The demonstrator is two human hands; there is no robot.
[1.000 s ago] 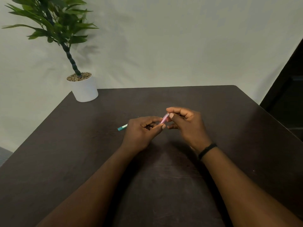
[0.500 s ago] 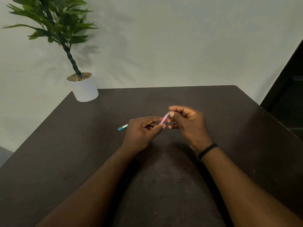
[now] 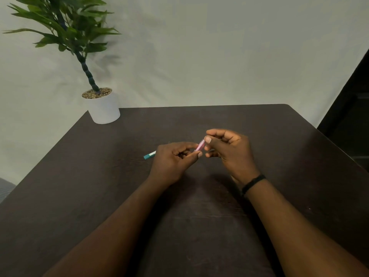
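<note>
Both hands meet over the middle of a dark brown table [image 3: 279, 148]. Between them is a small pink tube-shaped object [image 3: 200, 145], tilted up to the right. My left hand [image 3: 173, 160] pinches its lower end between thumb and forefinger. My right hand [image 3: 229, 148] pinches its upper end with thumb and curled fingers. Most of the pink object is hidden by the fingers. A teal and white pen-like piece [image 3: 149, 155] lies on the table just left of my left hand, partly hidden behind it.
A green leafy plant in a white pot [image 3: 103, 108] stands on the table's far left corner. A pale wall is behind the table. A dark opening lies at the right. I wear a black band [image 3: 252, 183] on my right wrist.
My right hand has lifted slightly and shifted a little, still pinching the pink object. My left hand and the teal piece have stayed where they were.
</note>
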